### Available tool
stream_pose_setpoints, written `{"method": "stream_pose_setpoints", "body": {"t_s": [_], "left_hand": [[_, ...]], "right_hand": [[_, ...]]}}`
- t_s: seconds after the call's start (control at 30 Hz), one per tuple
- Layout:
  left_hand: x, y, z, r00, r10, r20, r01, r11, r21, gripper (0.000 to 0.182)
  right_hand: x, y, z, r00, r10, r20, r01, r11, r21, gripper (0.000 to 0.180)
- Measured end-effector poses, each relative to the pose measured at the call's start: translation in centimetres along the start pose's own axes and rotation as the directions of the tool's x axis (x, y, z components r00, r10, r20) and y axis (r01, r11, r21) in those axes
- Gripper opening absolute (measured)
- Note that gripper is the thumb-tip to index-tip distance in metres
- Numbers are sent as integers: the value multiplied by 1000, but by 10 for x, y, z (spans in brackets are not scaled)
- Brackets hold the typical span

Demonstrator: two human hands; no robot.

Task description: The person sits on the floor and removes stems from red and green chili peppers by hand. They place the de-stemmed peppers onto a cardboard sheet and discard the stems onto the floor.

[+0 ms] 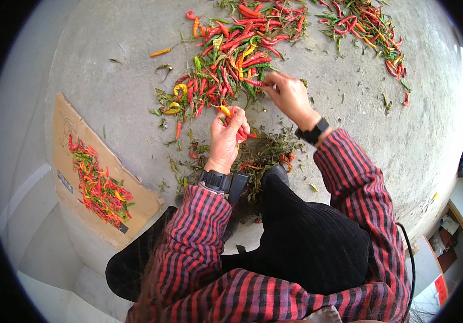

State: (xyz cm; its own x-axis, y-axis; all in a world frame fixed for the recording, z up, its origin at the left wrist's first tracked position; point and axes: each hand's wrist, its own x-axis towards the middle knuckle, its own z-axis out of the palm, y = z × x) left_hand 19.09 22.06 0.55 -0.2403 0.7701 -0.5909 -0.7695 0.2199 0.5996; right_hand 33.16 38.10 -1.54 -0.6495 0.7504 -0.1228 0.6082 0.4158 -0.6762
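Several red and yellow chili peppers (226,111) are bunched in my left hand (224,135), its fingers curled around them. My right hand (288,95) pinches the end of a red chili pepper (254,82) at the near right edge of a large chili pile (231,52). That pile mixes red, green, yellow and orange chilies with dried leaves and stems. Below my hands, close to my shoe, lies a heap of withered leaves and stems (271,147) with a few shrivelled chilies in it.
A flat cardboard sheet (138,210) at the left bears a heap of chilies (101,185). A second chili pile (370,30) lies at the far right on the concrete floor (344,117). My dark shoe (275,174) touches the leaf heap. Shelving with assorted items (449,238) stands at the right edge.
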Motion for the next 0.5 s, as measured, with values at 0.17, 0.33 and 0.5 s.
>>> {"method": "stream_pose_setpoints", "body": {"t_s": [0.17,0.33,0.5], "left_hand": [[0,-3,8,994,96,-46,-85,976,202,18],[-3,-5,5,991,124,-56,-111,975,194,17],[-10,-7,-14,987,-145,-62,141,988,-61,23]], "right_hand": [[-42,-29,-9,985,-137,103,109,964,241,17],[-48,-42,-13,951,-96,295,-16,934,356,17],[-40,-46,-18,790,-564,240,452,801,393,13]]}}
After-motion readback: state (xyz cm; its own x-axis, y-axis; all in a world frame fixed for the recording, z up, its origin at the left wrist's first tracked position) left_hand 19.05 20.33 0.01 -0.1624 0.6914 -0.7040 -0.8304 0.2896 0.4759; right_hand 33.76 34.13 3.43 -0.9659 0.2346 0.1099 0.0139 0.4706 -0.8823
